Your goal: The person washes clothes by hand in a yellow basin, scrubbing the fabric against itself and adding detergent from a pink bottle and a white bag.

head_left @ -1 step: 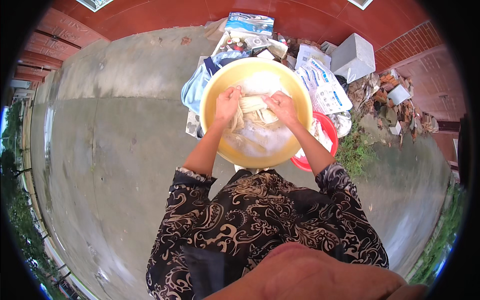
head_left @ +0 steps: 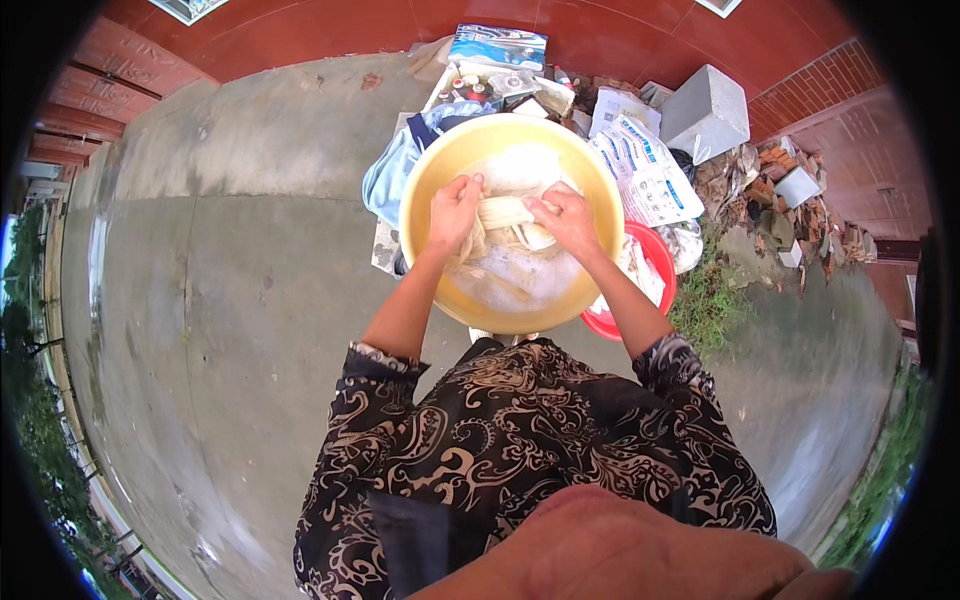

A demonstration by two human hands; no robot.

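Note:
A wide yellow basin holds soapy water with white suds. Over the water, a wet cream-coloured cloth stretches between my two hands. My left hand is closed on one end of it, at the basin's left side. At the right, my right hand grips the other end, fingers bent round it. Part of the cloth hangs down into the suds, so its full shape is hidden.
A red basin with white cloth in it stands at the right. Light blue fabric lies left of the yellow basin. Behind are a blue box, a printed white bag, a grey-white block and a rubble heap.
My right hand has turned slightly and its fingers have drawn in a little on the cloth. The left hand stays almost in place.

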